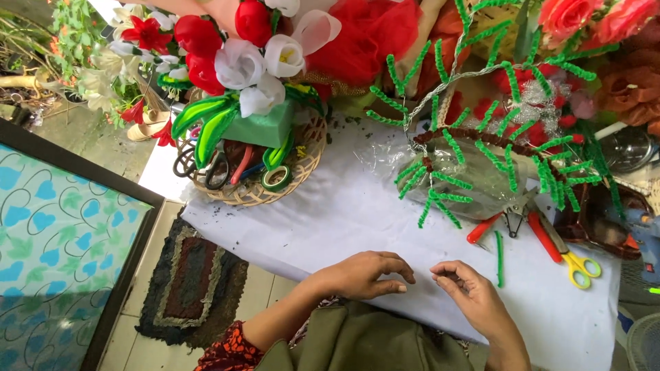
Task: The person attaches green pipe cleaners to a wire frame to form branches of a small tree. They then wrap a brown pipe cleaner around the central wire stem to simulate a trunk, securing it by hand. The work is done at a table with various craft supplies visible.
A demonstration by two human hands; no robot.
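Note:
My left hand [364, 273] rests palm down on the white table cover [330, 213] near its front edge, fingers loosely curled and pointing right. My right hand [471, 292] lies beside it with fingertips bent in towards the left hand; the two almost meet. If something thin sits between the fingertips, it is too small to make out. A loose green fuzzy wire [499, 258] lies just right of my right hand. Farther back stands a brown wire branch with many green fuzzy twigs [481, 158].
A wicker basket [261, 192] at the back left holds scissors, tape rolls and a green foam block with red and white fabric flowers [240, 62]. Red-handled pliers [515, 223], yellow-handled scissors [577, 264] and a glue gun [643, 237] lie at the right. A patterned mat [192, 282] covers the floor at the left.

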